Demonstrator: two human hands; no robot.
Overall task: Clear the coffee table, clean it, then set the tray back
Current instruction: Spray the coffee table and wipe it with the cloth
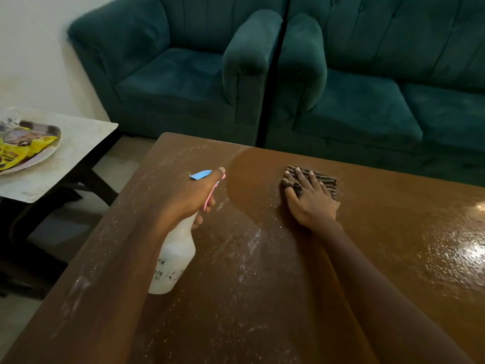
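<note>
Coffee table [262, 298], brown wood top, fills the lower frame; both forearms reach over its near edge.

- Surface, left half: whitish droplets and streaks scattered across it.
- Surface, centre, near the far edge: a smoother patch without speckles.
- Surface, right: glossy, with bright reflections of light.

Left hand [194, 195]: fingers curled round the neck of a white spray bottle [175, 258], one finger on the pink trigger [210, 195]. The blue nozzle [200, 174] points towards the far left of the table. The bottle is tilted; whether its base touches the wood cannot be told. The print on the bottle is only partly legible.

Right hand [309, 200]: palm down, fingers spread and pressed flat on a dark striped cloth [325, 179], which lies on the table top near the far edge. A fold of cloth bunches up by the thumb.

Tray [53, 132]: off the coffee table, resting on a pale marble-patterned side table [76, 143] at the left edge of the frame, well apart from both hands. It holds a yellow packet [15, 153]; its other contents are too blurred to identify.

Beyond the coffee table: a teal armchair [170, 74] and a teal sofa [367, 101] side by side, with a pale wall [34, 48] at the upper left.
</note>
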